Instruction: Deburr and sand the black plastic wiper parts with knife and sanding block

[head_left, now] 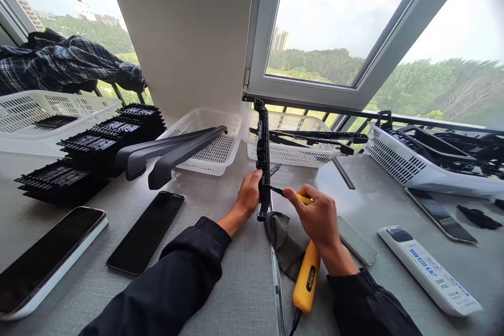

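My left hand (249,194) is closed around the lower part of a long black plastic strip (262,152), which stands nearly upright on the grey table (220,273). My right hand (318,218) grips a yellow corded tool (307,273) like a pen. The tool's dark tip touches the strip near my left fingers. A grey cloth (284,241) lies under my right wrist. Both arms wear dark sleeves.
Stacks of black plastic parts (94,142) and two long black mouldings (173,152) lie left. White baskets (212,142) stand along the window. Dark phones (147,231) lie front left, a white remote (429,268) lies right, and a white tray of black frames (413,163) sits far right.
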### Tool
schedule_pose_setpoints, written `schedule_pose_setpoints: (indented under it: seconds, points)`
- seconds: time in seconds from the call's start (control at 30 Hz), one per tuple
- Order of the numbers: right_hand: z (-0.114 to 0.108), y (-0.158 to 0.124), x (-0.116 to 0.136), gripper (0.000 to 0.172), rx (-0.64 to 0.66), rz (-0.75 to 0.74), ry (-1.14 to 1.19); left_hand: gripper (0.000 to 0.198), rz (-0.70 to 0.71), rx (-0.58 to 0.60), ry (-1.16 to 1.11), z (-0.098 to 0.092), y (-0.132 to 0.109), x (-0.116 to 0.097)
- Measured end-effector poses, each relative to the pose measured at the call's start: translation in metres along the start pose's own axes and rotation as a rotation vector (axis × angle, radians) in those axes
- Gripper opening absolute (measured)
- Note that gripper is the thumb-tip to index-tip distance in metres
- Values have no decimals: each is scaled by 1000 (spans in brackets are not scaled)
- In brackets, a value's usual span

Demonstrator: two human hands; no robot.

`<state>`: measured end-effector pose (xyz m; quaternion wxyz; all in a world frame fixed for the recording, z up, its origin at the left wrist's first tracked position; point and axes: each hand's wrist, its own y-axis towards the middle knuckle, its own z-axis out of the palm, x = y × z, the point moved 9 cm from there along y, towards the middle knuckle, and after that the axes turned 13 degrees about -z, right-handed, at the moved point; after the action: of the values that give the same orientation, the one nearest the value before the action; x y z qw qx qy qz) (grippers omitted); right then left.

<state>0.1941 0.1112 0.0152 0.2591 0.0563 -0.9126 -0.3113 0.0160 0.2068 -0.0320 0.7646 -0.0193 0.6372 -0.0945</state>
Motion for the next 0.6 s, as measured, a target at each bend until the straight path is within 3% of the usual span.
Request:
schedule_pose_setpoints:
  seconds: [0.27, 0.43, 0.6]
  points:
    - [-15, 3, -11, 68, -71, 56, 16, 46, 102, 160, 160, 19, -9, -2]
    - [-13, 3, -11, 68, -71, 74, 44, 44, 191, 143, 226, 20, -14, -9]
    - [-6, 2, -5, 65, -23, 39, 55, 46, 212, 49, 200, 11, -14, -14]
